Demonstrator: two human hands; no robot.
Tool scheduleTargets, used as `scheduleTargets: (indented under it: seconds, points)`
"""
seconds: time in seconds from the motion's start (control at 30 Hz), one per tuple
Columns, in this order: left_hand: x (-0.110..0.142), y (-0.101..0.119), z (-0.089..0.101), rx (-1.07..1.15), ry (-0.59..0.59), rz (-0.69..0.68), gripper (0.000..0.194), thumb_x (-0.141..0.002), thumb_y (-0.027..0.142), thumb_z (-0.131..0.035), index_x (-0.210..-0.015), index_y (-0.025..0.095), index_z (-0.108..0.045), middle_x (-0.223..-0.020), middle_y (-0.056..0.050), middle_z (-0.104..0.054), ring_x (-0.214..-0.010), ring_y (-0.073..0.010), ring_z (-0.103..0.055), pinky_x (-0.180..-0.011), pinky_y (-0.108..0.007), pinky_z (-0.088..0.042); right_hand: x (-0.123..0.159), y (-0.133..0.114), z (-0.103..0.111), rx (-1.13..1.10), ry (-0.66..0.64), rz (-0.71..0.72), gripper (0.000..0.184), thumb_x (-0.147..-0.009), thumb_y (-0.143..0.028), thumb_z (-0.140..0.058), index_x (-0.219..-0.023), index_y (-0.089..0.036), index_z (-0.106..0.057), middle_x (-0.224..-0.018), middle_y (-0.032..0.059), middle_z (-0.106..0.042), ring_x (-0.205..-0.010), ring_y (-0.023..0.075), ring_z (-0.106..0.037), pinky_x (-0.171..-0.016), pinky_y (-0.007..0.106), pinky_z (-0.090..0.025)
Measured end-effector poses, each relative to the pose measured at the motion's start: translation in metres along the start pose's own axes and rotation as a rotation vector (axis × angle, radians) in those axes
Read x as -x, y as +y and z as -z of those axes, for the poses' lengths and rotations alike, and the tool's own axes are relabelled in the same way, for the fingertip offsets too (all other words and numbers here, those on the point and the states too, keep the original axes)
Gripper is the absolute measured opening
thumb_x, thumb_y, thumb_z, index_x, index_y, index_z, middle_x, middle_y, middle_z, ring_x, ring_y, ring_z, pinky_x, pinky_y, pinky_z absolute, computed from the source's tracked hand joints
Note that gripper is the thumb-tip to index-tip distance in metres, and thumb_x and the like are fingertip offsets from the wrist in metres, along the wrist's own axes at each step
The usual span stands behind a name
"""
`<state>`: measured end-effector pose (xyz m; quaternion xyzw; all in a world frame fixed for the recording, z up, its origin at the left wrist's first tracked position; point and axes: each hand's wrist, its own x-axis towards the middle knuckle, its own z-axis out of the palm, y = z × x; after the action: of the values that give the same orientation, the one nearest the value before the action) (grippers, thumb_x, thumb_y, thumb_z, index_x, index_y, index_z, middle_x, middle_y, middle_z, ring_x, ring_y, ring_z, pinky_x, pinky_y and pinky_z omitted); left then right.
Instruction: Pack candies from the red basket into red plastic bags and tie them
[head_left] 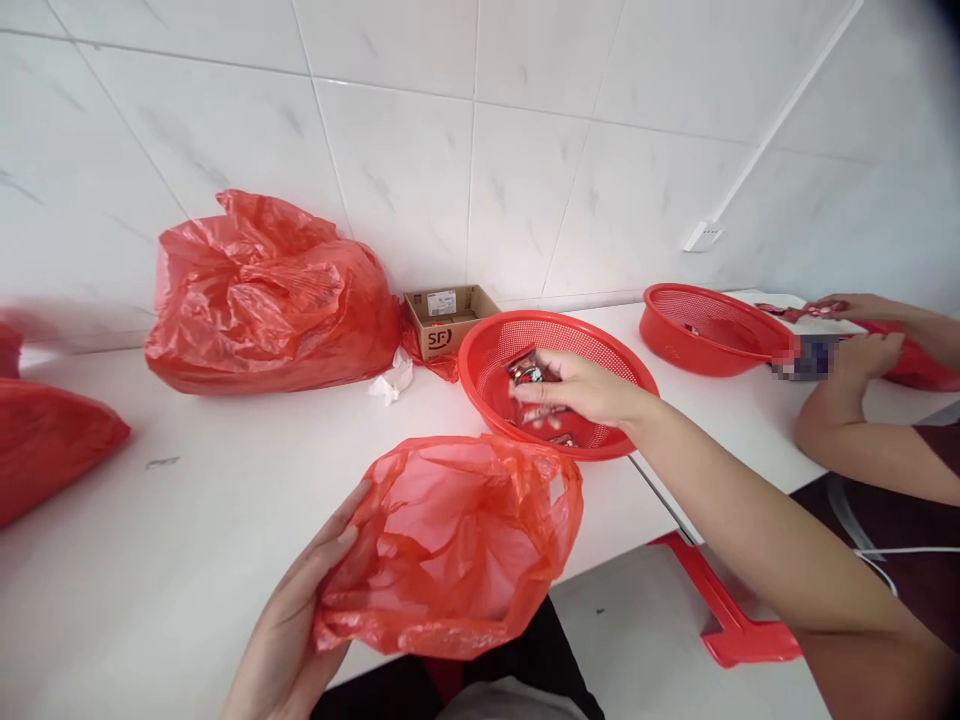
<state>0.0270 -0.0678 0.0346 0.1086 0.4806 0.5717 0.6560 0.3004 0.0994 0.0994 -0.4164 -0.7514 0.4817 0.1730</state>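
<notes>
My left hand (304,590) grips the side of a red plastic bag (450,550), whose wide mouth faces up near the table's front edge. Over a round red plastic basket (480,375) with perforated sides, my right hand (574,388) is closed on small dark-and-red wrapped packets (525,370). Their exact kind cannot be made out. A few similar packets (562,439) lie at the bottom of the basket, partly hidden by my right hand and the bag.
A large full red bag (270,300) stands by the tiled wall, beside a small cardboard box (450,318) and crumpled tissue (392,378). Another red bag (52,440) lies far left. At right, a co-worker's hands (862,350) work beside a second red basket (675,345). A red stool (739,625) stands below.
</notes>
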Motion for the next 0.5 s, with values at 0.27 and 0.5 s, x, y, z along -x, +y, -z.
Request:
scheduleTargets:
  seconds: [0.27,0.5]
  points:
    - [0.010,-0.008,-0.015,-0.086,0.004,-0.065,0.068,-0.075,0.030,-0.075,-0.139,0.028,-0.053,-0.132,-0.009,-0.065,-0.117,-0.0276,-0.064,-0.078,-0.021,-0.058,0.009,-0.013,-0.099,0.640,-0.145,0.117,0.023,-0.087,-0.029,-0.063,-0.108,-0.018,-0.065,-0.097,0.0081,-0.070,-0.087,0.0230,-0.066,-0.073,0.033,-0.049]
    - [0.016,-0.006,-0.011,-0.125,0.040,-0.104,0.063,-0.075,0.036,-0.074,-0.136,0.029,-0.057,-0.142,-0.005,-0.057,-0.125,-0.0300,-0.058,-0.079,-0.021,-0.058,0.011,-0.011,-0.012,0.513,0.218,0.066,0.035,-0.096,-0.048,-0.045,-0.123,-0.027,-0.057,-0.118,0.0043,-0.066,-0.087,0.0160,-0.065,-0.075,0.029,-0.048]
